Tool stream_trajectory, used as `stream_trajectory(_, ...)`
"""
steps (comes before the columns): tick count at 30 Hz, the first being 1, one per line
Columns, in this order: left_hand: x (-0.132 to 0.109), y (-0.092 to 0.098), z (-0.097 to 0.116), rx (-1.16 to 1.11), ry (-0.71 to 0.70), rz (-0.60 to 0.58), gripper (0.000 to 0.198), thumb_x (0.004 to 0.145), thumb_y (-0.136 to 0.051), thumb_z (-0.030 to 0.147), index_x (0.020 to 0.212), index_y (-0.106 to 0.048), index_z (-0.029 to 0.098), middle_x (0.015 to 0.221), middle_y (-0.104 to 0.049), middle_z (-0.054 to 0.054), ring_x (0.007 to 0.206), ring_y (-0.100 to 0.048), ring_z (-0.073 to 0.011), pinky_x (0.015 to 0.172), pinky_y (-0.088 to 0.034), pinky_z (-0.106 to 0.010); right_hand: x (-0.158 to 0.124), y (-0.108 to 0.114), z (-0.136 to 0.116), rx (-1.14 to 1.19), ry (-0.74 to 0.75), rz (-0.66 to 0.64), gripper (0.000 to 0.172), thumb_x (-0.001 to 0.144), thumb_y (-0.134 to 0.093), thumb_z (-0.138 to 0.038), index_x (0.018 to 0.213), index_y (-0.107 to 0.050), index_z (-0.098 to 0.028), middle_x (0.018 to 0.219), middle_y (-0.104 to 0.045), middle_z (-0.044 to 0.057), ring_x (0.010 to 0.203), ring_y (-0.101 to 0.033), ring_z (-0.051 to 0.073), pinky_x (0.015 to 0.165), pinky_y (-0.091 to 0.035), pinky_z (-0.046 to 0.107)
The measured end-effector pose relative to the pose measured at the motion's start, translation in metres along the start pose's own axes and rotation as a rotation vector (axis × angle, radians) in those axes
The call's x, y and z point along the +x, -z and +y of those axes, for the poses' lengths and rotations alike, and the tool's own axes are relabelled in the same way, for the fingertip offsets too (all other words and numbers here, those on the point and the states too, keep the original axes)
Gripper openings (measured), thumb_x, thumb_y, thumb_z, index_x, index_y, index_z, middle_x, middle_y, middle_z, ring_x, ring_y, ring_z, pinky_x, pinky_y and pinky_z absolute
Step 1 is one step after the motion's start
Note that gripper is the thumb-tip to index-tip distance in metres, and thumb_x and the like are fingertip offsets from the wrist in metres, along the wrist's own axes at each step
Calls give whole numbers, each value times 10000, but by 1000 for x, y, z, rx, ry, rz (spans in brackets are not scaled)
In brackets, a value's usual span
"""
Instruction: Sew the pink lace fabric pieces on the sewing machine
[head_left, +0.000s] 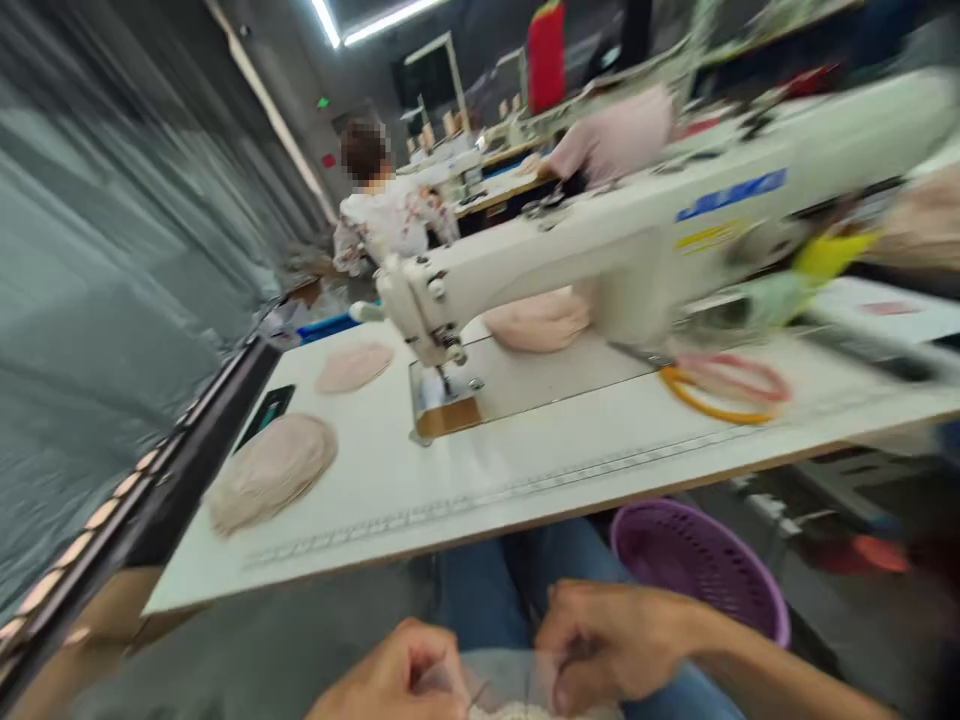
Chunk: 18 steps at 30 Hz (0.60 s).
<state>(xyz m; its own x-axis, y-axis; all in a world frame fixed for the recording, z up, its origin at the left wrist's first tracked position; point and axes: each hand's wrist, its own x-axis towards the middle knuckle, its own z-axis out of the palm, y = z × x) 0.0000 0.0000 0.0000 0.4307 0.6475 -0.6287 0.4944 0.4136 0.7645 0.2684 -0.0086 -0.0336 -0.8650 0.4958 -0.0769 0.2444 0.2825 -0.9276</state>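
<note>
Both hands sit low at the near edge of the view, over the lap and below the table's front edge. The left hand (397, 675) is curled closed, its fingers pinching the left rim of a clear plastic bag (517, 680). The right hand (615, 640) is likewise closed, thumb and fingers nipping the bag's right rim, so the mouth of the bag is held between the 2 hands. Something pale and fluffy shows at the bottom of the bag, cut off by the frame; what it is cannot be told.

The bag looks thin, light and limp. It will likely sag and crumple with no stiffness of its own, and the film may slip between fingertips, so a hold on the rim at 2 opposite points seems the surest grip.

On the white table (480, 480) stands a cream sewing machine (600, 250), its needle end toward the left. 3 stacks of pinkish fabric pieces lie about it: a large pile (274, 470) near the left, a smaller one (352, 367) farther back, and another (536, 320) behind the machine's arm. A purple basket (697, 560) sits under the table to the right. Another person (390, 215) works far off at the left.
</note>
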Motion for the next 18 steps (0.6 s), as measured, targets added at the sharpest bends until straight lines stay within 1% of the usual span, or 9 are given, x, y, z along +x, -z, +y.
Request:
stream_trajectory(1,-6,4,-6,1,11,-85,437,625,-833,489,665,-625,107,587,-549,33,541,-481,-73,517,-394,-191,8,-1,3,42,13,-5,212,923,-577,-309,879,-679,-129,657,-572,-37,563,-544,92,508,-426,205)
stream_trajectory(2,-8,7,-10,-13,6,-134,533,509,-854,573,609,-614,107,511,-497,51,489,-401,-46,468,-306,-177,11,-2,4,74,22,-7,204,907,-572,-279,876,-705,-127,629,-560,-32,564,-521,90,503,-385,195)
stream_trajectory(4,-7,11,-15,-37,8,-168,618,440,-822,668,582,-602,108,478,-463,54,461,-348,-33,447,-249,-183,12,0,3,115,14,-4,224,888,-548,-263,883,-729,-131,641,-578,-10,579,-511,99,510,-365,196)
stream_trajectory(6,-5,11,-17,-48,-4,-183,648,462,-783,717,601,-597,112,498,-471,46,459,-345,-33,444,-239,-185,10,1,-2,130,-13,-3,233,866,-552,-278,878,-743,-145,665,-611,10,604,-527,116,530,-376,204)
stream_trajectory(9,-4,10,-20,-40,-36,-203,638,500,-773,715,606,-577,117,505,-452,47,461,-333,-32,443,-230,-184,12,-1,-10,141,-81,11,231,815,-611,-328,867,-760,-159,693,-661,32,648,-570,148,578,-407,227)
stream_trajectory(12,-5,11,-25,-31,-65,-186,618,534,-770,698,595,-559,120,497,-420,53,469,-320,-35,446,-214,-189,20,-10,-13,148,-169,75,285,705,-721,-438,822,-767,-184,724,-694,33,709,-604,188,732,-441,307)
stream_trajectory(15,-5,12,-29,-27,-77,-152,619,545,-756,708,585,-544,127,500,-404,56,482,-320,-40,454,-217,-191,27,-19,-12,150,-243,162,277,635,-760,-463,757,-764,-215,751,-699,18,769,-596,211,874,-392,391)
stream_trajectory(16,-6,12,-30,-24,-76,-144,621,544,-752,713,584,-545,128,500,-400,58,482,-315,-40,453,-215,-190,29,-22,-11,159,-259,184,248,633,-759,-436,752,-766,-218,765,-695,17,798,-588,216,870,-391,383)
stream_trajectory(18,-9,14,-32,-15,-73,-132,622,540,-749,718,586,-562,127,497,-399,60,477,-304,-38,445,-206,-188,33,-24,-8,198,-270,189,185,627,-753,-356,746,-773,-215,742,-675,12,793,-576,202,755,-421,303)
